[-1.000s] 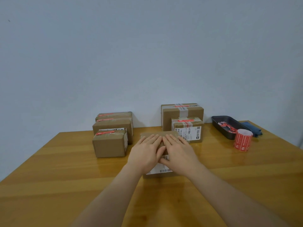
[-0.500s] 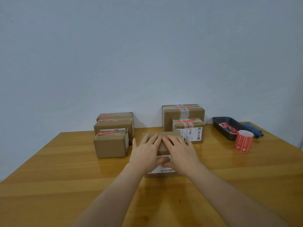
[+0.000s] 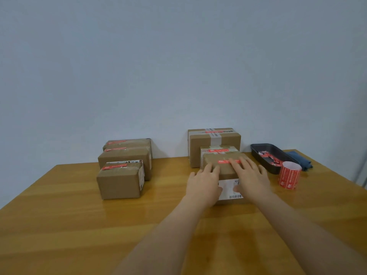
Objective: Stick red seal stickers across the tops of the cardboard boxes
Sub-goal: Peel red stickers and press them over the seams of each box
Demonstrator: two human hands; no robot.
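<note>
Left hand [image 3: 204, 180] and right hand [image 3: 251, 175] flat, fingers straight, on the box [image 3: 224, 167]. Probably pressing the red sticker [image 3: 224, 161] down so it bonds.

I see a table [image 3: 59, 225] of warm honey-yellow wood with darker brown grain bands. The wall [image 3: 178, 56] behind is plain pale grey-blue. The box under my hands [image 3: 226, 167] is brown cardboard, with a red seal sticker [image 3: 223, 161] bearing small white marks on top, and a white label [image 3: 228, 188] with a black barcode on its front. The other boxes, for example the nearest left box [image 3: 119, 183], are the same brown with red stickers; the tall box at the back [image 3: 214, 143] has also pale translucent tape. The sticker roll [image 3: 289, 178] is red with white print and a white inside. The tray [image 3: 264, 157] is black and holds red-and-white scraps. The cloth [image 3: 299, 158] is dark blue.
</note>
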